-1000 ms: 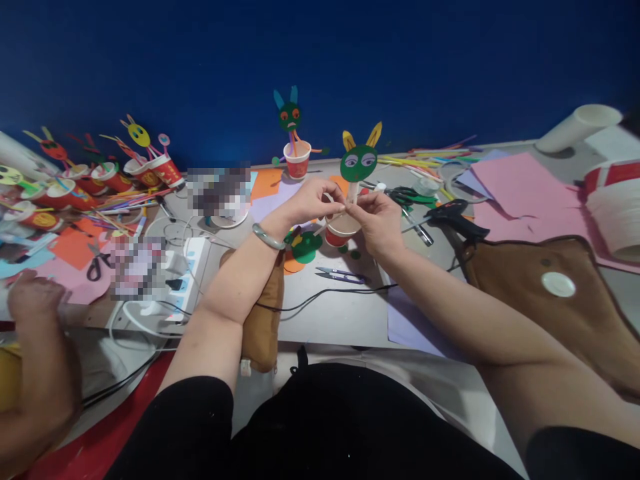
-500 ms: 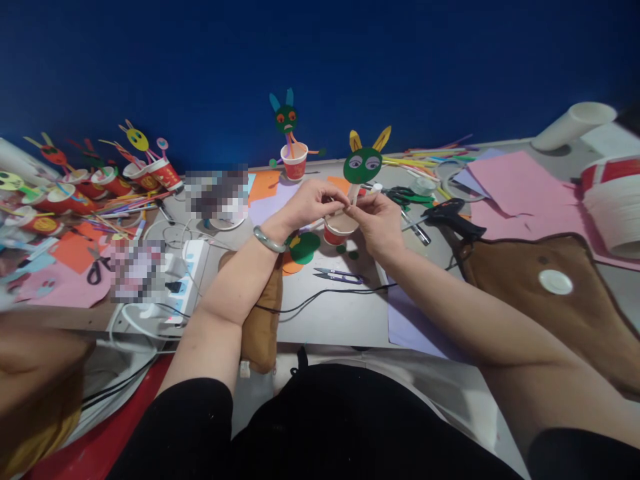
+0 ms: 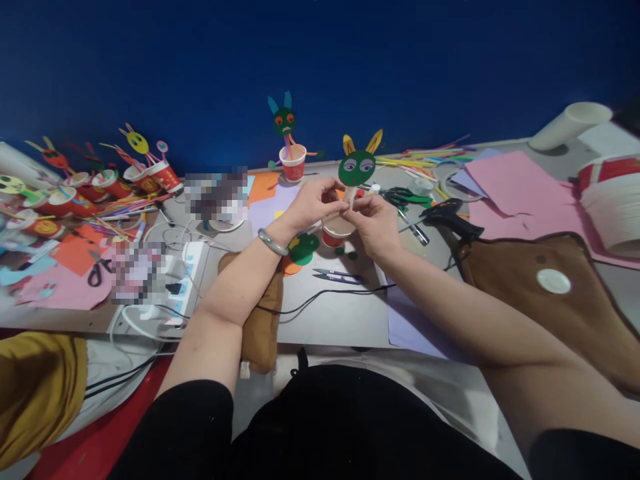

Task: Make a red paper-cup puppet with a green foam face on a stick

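Observation:
A green round paper face (image 3: 357,167) with yellow ears and purple-rimmed eyes stands on a pale stem (image 3: 351,193) over a red-and-white paper cup (image 3: 336,238). My left hand (image 3: 320,202) is closed in a pinch at the stem's lower part. From the other side, my right hand (image 3: 376,223) also pinches there, fingertips almost touching the left ones. The cup's rim is partly hidden by my fingers. Green paper cutouts (image 3: 304,249) lie left of the cup, and purple thread snips (image 3: 337,276) lie in front of it.
Behind stands a finished-looking cup figure (image 3: 293,160) with blue ears. To the right are a black glue gun (image 3: 455,219), pink paper (image 3: 515,190) and a brown cushion (image 3: 545,313). A power strip (image 3: 193,277) and several cup figures (image 3: 165,175) occupy the left. A black cable (image 3: 320,298) crosses the front.
The green face and both pinching hands have shifted slightly left and a little lower. At the lower left, another person's bare arm has left view; a mustard-coloured garment shows there now.

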Motion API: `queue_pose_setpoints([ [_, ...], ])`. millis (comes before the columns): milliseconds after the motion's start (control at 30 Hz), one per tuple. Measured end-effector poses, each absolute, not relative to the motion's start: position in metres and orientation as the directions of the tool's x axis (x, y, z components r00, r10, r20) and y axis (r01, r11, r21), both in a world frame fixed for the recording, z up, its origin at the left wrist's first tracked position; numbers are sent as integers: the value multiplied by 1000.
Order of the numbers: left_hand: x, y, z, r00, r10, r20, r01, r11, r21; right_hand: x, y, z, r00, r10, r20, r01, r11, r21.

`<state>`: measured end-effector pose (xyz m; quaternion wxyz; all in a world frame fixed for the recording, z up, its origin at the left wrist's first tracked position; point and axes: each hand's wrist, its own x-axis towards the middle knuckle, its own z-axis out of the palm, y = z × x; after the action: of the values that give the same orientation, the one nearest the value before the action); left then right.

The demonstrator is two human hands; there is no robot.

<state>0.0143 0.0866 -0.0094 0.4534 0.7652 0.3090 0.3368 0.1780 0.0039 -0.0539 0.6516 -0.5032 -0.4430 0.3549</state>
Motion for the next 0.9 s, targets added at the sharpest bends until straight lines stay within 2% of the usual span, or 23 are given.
queue_pose_setpoints([
  [333,17,85,-7,581,781,228,137,-371,919,183,3,-54,318,923,216,-4,229,-973],
  [567,17,85,-7,605,759,240,124,-388,913,187,3,-56,390,895,215,22,225,-974],
  [900,22,83,-9,538,818,204,130,-320,939,187,1,-62,370,898,239,41,242,-970],
])
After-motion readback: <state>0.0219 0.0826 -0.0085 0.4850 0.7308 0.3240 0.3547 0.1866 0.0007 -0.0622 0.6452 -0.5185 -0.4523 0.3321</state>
